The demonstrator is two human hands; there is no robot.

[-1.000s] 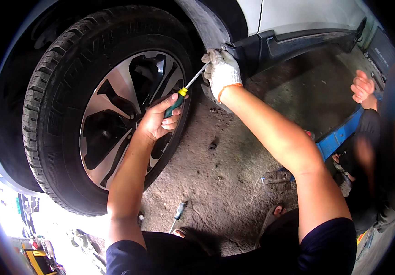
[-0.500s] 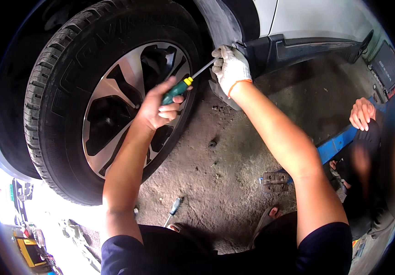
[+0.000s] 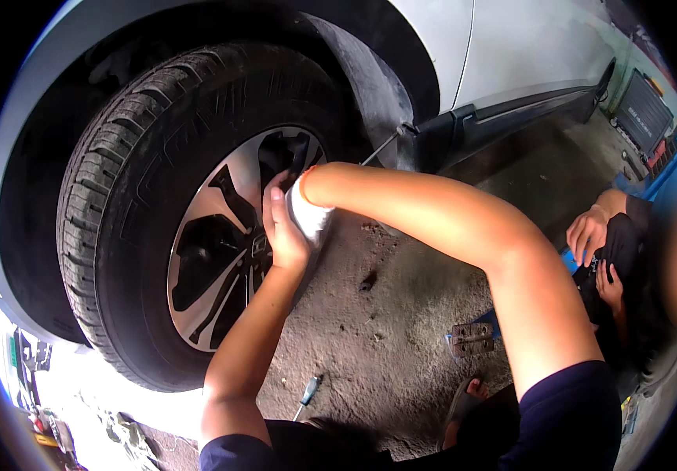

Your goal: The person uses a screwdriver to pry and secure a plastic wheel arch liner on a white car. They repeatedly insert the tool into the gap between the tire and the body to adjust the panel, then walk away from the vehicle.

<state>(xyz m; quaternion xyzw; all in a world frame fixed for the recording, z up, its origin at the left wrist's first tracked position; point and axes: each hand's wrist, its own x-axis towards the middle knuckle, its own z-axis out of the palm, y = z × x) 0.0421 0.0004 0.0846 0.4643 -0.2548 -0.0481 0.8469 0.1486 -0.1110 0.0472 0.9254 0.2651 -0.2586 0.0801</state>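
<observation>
A screwdriver [image 3: 381,149] slants up to the right, its tip at the dark trim [image 3: 407,129] behind the wheel arch. Its handle is hidden behind my hands and right forearm. My right hand [image 3: 309,213], in a white knit glove with an orange cuff, lies in line with the shaft, closed at the handle end; its fingers are mostly hidden. My bare left hand [image 3: 285,231] is pressed against the glove, closed around the same end. Both hands are in front of the car wheel [image 3: 197,228], which has a black tire and a silver-and-black rim.
A second screwdriver [image 3: 308,396] lies on the rough floor [image 3: 354,330] near me. To its right is a metal plate with holes [image 3: 472,339] on a blue arm. Another person [image 3: 589,231] sits at the right. A dark case [image 3: 643,112] stands far right.
My right hand has left the trim and come back to my left hand at the screwdriver's handle end. The shaft tip is now up at the trim. The other person's hands have moved.
</observation>
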